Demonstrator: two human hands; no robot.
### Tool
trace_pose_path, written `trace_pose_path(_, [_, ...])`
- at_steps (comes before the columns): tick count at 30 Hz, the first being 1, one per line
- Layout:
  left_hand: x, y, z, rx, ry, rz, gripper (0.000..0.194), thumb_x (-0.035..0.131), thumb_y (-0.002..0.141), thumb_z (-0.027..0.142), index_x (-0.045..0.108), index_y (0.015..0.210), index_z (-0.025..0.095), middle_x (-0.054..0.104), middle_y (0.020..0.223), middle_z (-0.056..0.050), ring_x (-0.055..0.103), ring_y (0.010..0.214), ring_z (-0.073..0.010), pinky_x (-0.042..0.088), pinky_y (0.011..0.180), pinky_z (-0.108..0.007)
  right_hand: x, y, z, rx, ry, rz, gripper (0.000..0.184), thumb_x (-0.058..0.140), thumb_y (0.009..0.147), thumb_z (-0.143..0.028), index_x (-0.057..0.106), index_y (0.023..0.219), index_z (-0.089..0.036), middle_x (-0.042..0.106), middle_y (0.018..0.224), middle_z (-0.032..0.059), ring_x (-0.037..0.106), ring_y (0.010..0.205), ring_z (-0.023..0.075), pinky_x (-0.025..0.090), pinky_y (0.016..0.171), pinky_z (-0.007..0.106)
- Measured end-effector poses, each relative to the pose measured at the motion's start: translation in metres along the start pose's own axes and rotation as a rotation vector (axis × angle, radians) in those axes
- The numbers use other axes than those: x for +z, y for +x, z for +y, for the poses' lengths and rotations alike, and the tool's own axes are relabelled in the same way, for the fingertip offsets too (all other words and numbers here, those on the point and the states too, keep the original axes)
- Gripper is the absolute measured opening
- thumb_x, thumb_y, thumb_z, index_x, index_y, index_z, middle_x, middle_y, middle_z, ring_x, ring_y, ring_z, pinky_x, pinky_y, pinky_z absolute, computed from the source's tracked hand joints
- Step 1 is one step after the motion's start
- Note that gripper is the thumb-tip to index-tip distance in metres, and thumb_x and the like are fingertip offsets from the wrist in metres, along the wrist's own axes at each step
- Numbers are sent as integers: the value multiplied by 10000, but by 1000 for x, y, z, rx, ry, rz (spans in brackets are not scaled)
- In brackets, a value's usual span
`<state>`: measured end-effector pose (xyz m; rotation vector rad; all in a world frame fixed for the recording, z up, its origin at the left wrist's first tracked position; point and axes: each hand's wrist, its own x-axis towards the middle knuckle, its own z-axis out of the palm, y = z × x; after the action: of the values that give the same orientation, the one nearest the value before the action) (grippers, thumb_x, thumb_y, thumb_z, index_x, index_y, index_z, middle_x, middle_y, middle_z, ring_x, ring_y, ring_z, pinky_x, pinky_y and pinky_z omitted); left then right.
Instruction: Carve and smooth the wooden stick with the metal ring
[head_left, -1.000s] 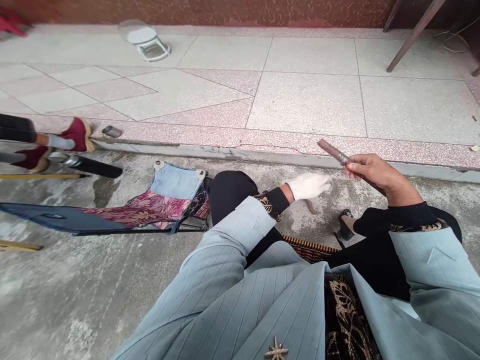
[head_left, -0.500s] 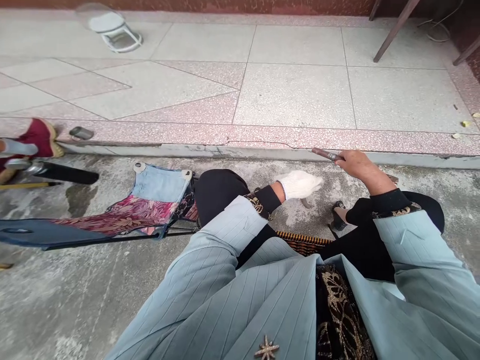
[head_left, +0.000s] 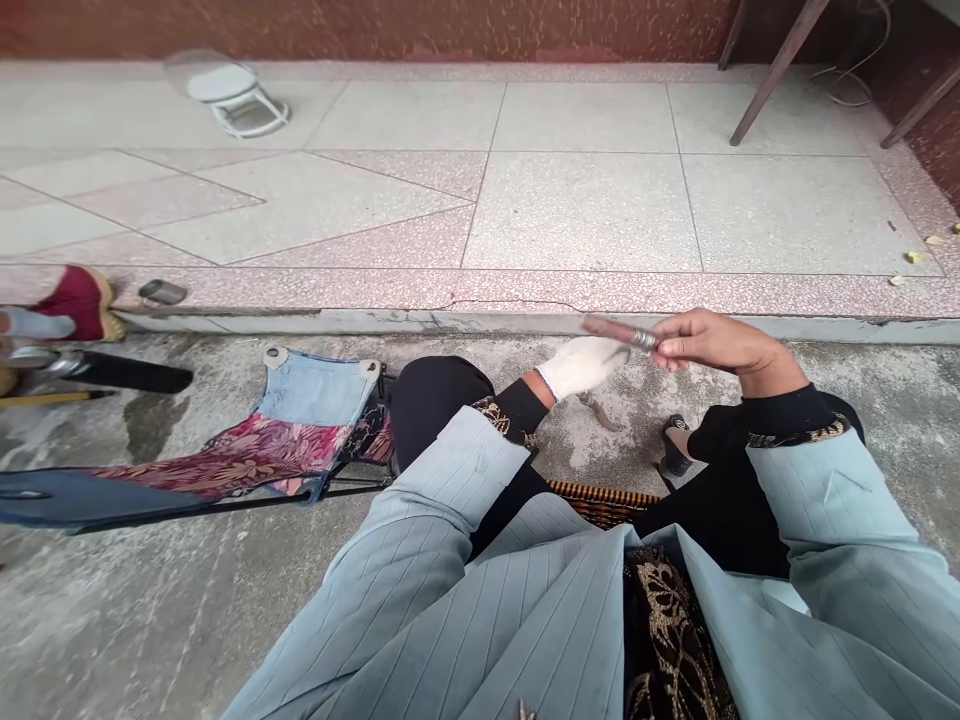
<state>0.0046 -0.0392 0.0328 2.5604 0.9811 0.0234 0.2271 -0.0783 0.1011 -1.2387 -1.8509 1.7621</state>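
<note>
my bare right hand point(head_left: 701, 342) pinches one end of a reddish-brown stick bound with silvery wire point(head_left: 606, 329), fingers closed; the far end lies close by my white-gloved left hand point(head_left: 583, 365). those fingers curl, but i can't tell what they grip; a curved brownish piece point(head_left: 602, 415) shows below. a slack pinch could let the stick slip, or a careless swing this close might rap my knuckles. rough grey concrete point(head_left: 225, 560) lies beneath; ahead, a pink-edged terrazzo step point(head_left: 585, 220) and round white stool point(head_left: 223, 85).

Room ahead, folding chair point(head_left: 259, 450) leftward
</note>
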Motion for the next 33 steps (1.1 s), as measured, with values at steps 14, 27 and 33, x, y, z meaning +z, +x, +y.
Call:
trace_pose_path(14, [4,4,15,55,150,-127,373,330,1013,373,617,1190,214,725,996,-89,695,898,-238,474,745,-319,-3,39,6,398,-606,503,208,582,906,-286,719,972,-146,719,856,90,633,769,182,441,673,284])
trace_pose_path(27, [-26,37,-16,327,-83,-105,333,345,1018,299,632,1144,187,706,1100,-64,643,967,-164,469,841,-277,-11,2,-13,20,-249,-313,308,617,869,-452,703,909,-158,657,763,18,575,697,134,425,671,261])
trace_pose_path(33, [-13,38,-17,189,-225,-218,333,352,1003,358,628,1101,200,714,996,-21,641,845,-147,463,742,-242,-54,3,-22,57,-183,367,290,547,923,-404,685,902,-149,681,826,72,563,701,142,437,682,281])
